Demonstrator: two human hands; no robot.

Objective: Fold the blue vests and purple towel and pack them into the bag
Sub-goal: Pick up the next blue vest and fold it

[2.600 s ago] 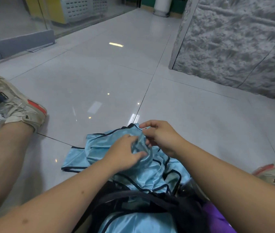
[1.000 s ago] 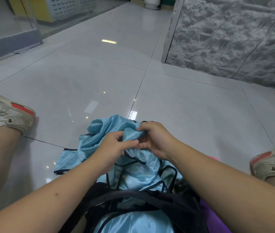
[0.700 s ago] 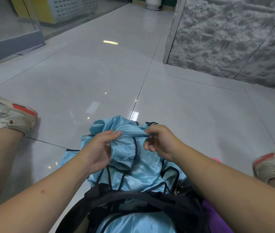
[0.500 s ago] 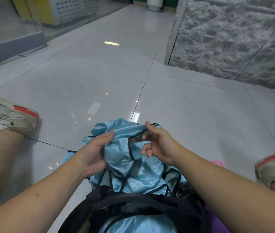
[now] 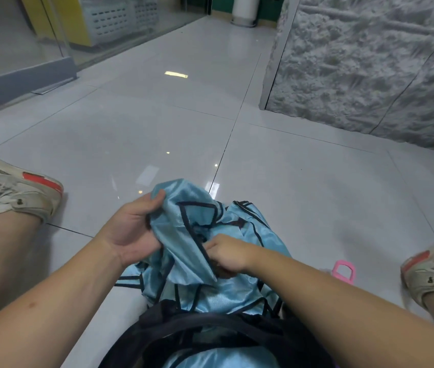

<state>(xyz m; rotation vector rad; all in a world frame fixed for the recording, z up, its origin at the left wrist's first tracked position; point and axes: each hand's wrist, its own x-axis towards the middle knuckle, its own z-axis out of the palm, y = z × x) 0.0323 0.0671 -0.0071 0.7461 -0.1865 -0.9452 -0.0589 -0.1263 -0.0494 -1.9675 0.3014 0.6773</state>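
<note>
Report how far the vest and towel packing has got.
Done: one blue piece, seemingly a vest, already lies in the black bag. In hand: the left hand and right hand hold a crumpled vest, not yet folded. Left: fold and pack it and the vests beneath it. The towel is not clearly in view.

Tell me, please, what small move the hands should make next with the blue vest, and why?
Probably draw the hands apart to spread the blue vest flat. The left hand grips its raised top, the right hand pinches a black-trimmed edge lower down, and the cloth between them is bunched, above the black bag.
</note>
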